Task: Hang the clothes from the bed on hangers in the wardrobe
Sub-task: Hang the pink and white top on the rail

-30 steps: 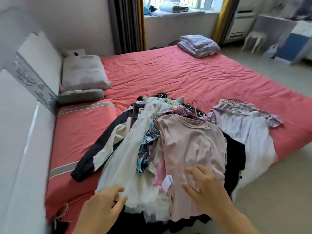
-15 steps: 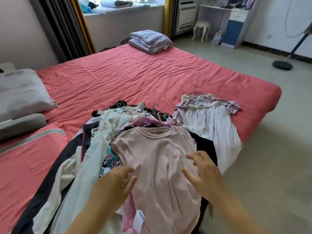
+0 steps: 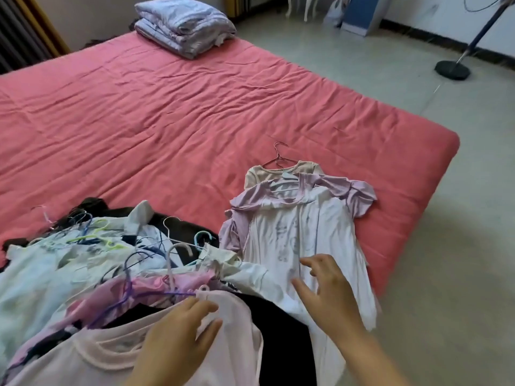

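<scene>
Since half a second ago the view has swung right and down, and both hands have slid up the pale pink T-shirt (image 3: 156,355) toward its collar end, the right one crossing off it onto the white garment beside. Taking that T-shirt as the landmark: to its left and just behind lies the heaped pile of clothes (image 3: 55,263), thin pale green and white fabric, limp and crumpled, with a tangle of hangers (image 3: 117,240) poking out of it, wire-thin hooks in white, blue, lime and purple that look likely to snag one another if pulled. On the T-shirt itself rests the left hand (image 3: 178,338), fingers spread and slightly curled, pinching lightly at the cloth near the shoulder beside a small white hook; it is not closed round anything. The shirt looks light, soft and floppy, so the sensible hold is probably the hanger hook or neck, not the cloth. Just right of it lies black fabric, then the right hand (image 3: 328,293), open with fingers apart, hovering over or brushing the white and lilac dress (image 3: 292,229), smooth and drapey, on a hanger, with a beige top (image 3: 259,174) under it. All lies on the wrinkled coral bed (image 3: 167,107); far behind sits a folded quilt (image 3: 184,23).
</scene>
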Available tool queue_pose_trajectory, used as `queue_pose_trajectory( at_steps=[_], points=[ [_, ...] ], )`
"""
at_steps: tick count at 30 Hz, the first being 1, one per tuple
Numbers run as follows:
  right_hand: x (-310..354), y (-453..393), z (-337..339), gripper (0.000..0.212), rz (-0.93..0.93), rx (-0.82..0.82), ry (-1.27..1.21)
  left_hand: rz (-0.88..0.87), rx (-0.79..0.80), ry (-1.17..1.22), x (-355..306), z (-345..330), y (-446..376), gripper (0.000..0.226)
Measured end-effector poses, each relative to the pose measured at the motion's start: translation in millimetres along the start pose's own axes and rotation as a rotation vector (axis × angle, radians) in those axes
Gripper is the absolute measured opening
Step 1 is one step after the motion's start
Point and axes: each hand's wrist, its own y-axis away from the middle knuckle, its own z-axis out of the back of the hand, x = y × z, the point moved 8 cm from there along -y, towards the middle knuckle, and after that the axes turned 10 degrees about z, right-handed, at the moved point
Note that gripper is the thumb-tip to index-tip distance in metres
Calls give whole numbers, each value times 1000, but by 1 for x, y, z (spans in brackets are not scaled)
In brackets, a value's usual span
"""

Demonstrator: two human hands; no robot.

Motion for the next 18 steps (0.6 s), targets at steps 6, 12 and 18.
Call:
queue_pose_trajectory(
  at_steps=[6,12,18],
  points=[
    [-110,-118,-19,34,-27,49,28,-21,109,-36,-55,-58,-135,23],
    [-178,-219,-63,31,35,48,74,-15,120,-124,-78,-105,-251,32],
    [-219,-298,-100,33,116,-32,217,-81,36,-182,-105,-147,-362,43]
  ],
)
